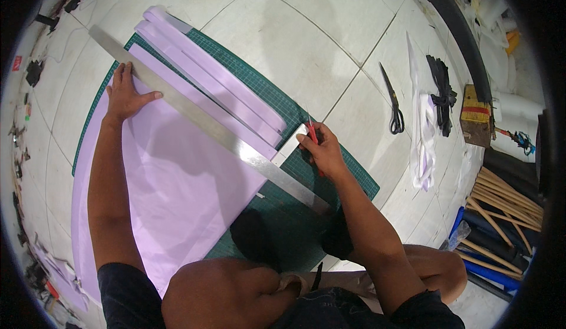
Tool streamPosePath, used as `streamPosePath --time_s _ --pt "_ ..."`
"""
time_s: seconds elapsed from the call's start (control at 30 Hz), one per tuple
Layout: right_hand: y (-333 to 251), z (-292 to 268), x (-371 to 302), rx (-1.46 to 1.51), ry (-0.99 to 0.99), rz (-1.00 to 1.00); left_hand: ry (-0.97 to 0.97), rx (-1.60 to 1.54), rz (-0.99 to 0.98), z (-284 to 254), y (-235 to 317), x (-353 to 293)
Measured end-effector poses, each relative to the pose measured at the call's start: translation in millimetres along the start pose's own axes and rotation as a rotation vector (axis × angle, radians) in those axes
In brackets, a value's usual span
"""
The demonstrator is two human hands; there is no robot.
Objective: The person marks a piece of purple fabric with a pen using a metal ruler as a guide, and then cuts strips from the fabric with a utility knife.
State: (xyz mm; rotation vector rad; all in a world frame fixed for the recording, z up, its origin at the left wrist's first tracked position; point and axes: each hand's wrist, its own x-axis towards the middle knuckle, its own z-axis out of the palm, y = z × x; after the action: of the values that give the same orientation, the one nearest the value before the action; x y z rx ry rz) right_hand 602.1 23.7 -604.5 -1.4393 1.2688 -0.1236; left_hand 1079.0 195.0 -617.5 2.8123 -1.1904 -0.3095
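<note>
A long metal ruler (218, 133) lies slantwise across a sheet of lilac fabric (177, 181) on a green cutting mat (247, 87). My left hand (125, 96) is open, fingers spread, pressing on the ruler's far-left part and the fabric beside it. In my right hand (323, 151) is a slim red-handled tool (312, 131) with a thin pointed tip; its exact kind is unclear. The thumb of that hand also touches a short white flat strip (289, 145), which reaches the ruler's edge. Folded lilac strips (218, 72) lie beyond the ruler.
Black-handled scissors (392, 99) lie on the tiled floor (295, 22) to the right. Past them are white strips (423, 140), a black bundle (441, 93) and a wooden block (476, 117). Several wooden sticks (507, 193) are piled at the right. My bent legs (224, 293) border the mat's near side.
</note>
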Motion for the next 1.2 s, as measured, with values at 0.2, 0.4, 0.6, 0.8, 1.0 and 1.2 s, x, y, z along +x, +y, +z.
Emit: streamPosePath --time_s 0.2,0.4,0.6,0.8,1.0,1.2 --pt "3.8 0.5 2.9 0.014 -0.032 -0.041 0.028 -0.034 0.026 5.3 -7.6 0.9" --pt "4.6 -1.1 1.7 0.083 -0.017 -0.027 0.037 -0.048 0.038 7.8 -5.3 0.7" --pt "3.4 0.5 6.0 0.041 -0.004 -0.044 0.024 -0.048 0.03 9.0 -9.2 2.8" --pt "-26.5 4.0 1.2 0.289 0.13 -0.055 0.179 -0.059 -0.047 29.9 -28.7 14.8" --pt "-124.6 42.6 42.2 0.293 0.124 -0.134 0.525 -0.099 -0.015 38.7 -5.3 6.4" --pt "-227.1 151.8 138.7 0.199 -0.101 -0.361 0.508 -0.308 -0.042 36.6 -2.8 0.0"
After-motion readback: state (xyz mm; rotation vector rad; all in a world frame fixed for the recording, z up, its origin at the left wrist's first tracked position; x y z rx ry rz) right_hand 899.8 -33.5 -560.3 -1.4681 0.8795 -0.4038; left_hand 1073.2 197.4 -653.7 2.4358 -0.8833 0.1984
